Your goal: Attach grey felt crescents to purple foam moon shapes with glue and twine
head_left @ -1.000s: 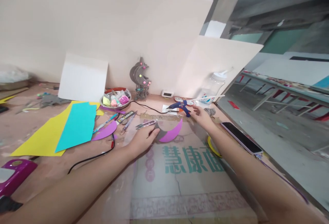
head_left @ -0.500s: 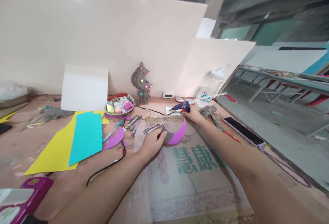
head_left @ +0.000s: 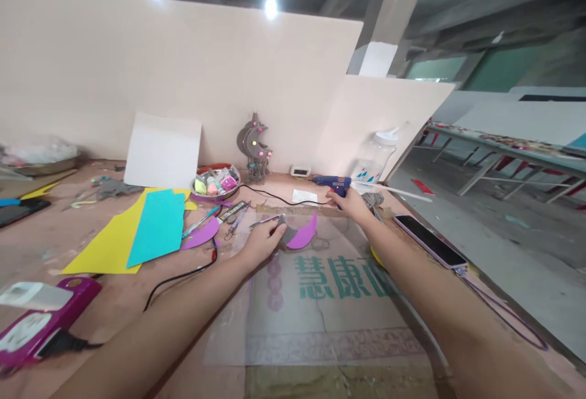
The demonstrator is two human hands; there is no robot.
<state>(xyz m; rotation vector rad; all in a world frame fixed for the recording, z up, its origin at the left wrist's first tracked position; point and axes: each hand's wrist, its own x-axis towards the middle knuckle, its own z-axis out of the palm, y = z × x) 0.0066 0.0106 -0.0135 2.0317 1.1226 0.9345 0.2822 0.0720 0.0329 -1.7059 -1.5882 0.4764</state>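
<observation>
My left hand (head_left: 264,240) is closed on one end of a crescent piece (head_left: 304,234), grey at the held part and purple along its outer curve. Thread snips (head_left: 264,222) lie just behind those fingers, partly covered by them. Off to the right, my right hand (head_left: 354,205) is wrapped round the handle of a blue hot glue gun (head_left: 330,182). Its nozzle points left, and a long white glue stick (head_left: 389,190) juts from its back. A small white paper (head_left: 304,197) lies beneath the nozzle.
Yellow (head_left: 103,237) and turquoise sheets (head_left: 158,228) lie left. Behind stand a bowl of coloured clay (head_left: 215,182), a grey moon ornament (head_left: 254,146) and a clear jug (head_left: 382,155). A phone (head_left: 430,240) rests right; a purple power strip (head_left: 68,310) sits front left.
My right hand has raised the glue gun off the table, uncovering the white paper. The left hand still holds the crescent piece, and the view has shifted slightly.
</observation>
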